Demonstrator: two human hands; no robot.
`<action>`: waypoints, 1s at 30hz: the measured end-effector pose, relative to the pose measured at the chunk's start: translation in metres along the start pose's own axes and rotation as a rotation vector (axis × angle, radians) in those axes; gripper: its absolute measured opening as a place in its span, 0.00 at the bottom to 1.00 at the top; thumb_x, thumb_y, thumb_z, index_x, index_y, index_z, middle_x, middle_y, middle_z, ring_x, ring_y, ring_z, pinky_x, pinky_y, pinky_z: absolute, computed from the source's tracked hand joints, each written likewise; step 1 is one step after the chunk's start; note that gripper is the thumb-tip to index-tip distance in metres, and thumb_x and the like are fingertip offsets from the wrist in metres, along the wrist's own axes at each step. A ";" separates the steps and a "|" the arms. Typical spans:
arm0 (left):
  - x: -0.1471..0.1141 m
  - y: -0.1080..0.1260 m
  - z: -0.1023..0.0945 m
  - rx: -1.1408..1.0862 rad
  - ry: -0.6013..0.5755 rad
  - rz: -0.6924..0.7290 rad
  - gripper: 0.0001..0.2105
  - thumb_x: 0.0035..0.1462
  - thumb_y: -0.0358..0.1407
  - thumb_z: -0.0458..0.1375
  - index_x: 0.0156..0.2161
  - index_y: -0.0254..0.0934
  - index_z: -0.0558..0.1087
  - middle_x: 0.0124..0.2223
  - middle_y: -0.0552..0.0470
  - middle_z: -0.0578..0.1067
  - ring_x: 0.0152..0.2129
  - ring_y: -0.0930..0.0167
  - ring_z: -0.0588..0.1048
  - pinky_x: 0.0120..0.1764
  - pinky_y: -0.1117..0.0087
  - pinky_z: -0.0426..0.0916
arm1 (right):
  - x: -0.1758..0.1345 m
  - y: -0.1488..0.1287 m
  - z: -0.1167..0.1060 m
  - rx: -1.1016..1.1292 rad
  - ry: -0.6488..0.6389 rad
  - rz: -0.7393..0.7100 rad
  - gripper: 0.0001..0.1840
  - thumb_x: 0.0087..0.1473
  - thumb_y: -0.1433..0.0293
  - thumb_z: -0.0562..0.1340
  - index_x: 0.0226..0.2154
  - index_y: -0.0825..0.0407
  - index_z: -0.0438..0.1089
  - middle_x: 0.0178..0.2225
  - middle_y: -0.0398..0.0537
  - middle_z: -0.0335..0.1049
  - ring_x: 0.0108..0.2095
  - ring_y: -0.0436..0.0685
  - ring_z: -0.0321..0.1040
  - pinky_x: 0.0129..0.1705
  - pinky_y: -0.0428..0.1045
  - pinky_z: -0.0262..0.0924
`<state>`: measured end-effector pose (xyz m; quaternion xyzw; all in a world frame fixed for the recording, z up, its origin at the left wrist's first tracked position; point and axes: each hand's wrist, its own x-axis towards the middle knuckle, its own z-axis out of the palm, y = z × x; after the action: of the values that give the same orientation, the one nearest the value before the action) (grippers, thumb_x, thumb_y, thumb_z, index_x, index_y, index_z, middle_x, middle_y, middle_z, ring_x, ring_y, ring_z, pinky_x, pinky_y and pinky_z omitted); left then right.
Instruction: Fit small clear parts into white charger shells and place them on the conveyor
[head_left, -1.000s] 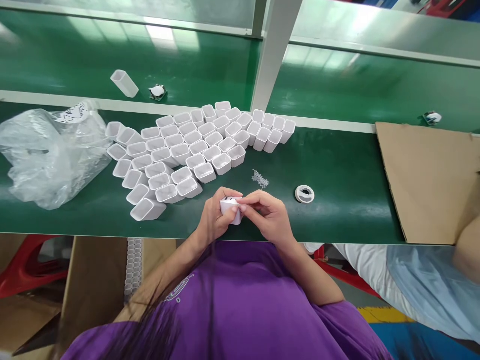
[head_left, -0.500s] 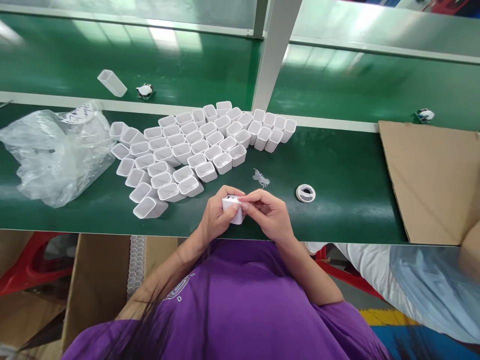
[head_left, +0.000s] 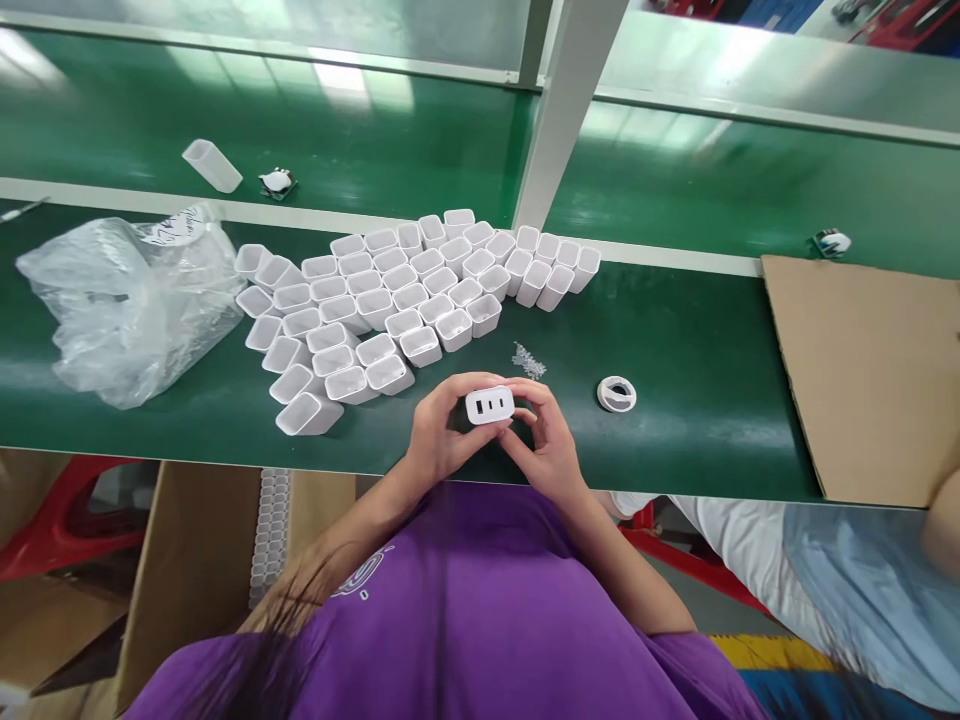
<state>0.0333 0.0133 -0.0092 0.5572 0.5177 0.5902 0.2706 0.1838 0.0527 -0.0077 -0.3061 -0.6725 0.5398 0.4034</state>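
Shows charger (head_left: 490, 405) at frame centre, pinched by left hand (head_left: 439, 432) and right hand (head_left: 546, 440) from opposite sides. Could slip onto the table (head_left: 697, 430) through too light a grip, or scatter the clear bits (head_left: 529, 361), just above in frame, through a careless reach.

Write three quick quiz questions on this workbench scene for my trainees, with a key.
1. How many dark slots show on the white block between the left hand and right hand?
2. True or false: the white ring lies to the right of the small clear pieces.
3. What lies just left of the open white cases?

Key: 1. Three. 2. True. 3. A clear plastic bag.
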 end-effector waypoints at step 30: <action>0.015 0.006 0.000 -0.630 -0.031 -0.782 0.20 0.54 0.55 0.58 0.38 0.39 0.66 0.29 0.54 0.74 0.23 0.71 0.76 0.23 0.71 0.73 | 0.020 -0.015 0.008 -0.460 0.004 -0.280 0.25 0.53 0.63 0.68 0.53 0.44 0.64 0.49 0.51 0.71 0.48 0.62 0.69 0.51 0.58 0.65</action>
<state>0.0317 0.0252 0.0016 0.2216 0.4805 0.5640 0.6340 0.1677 0.0621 0.0105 -0.2949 -0.8122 0.3113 0.3955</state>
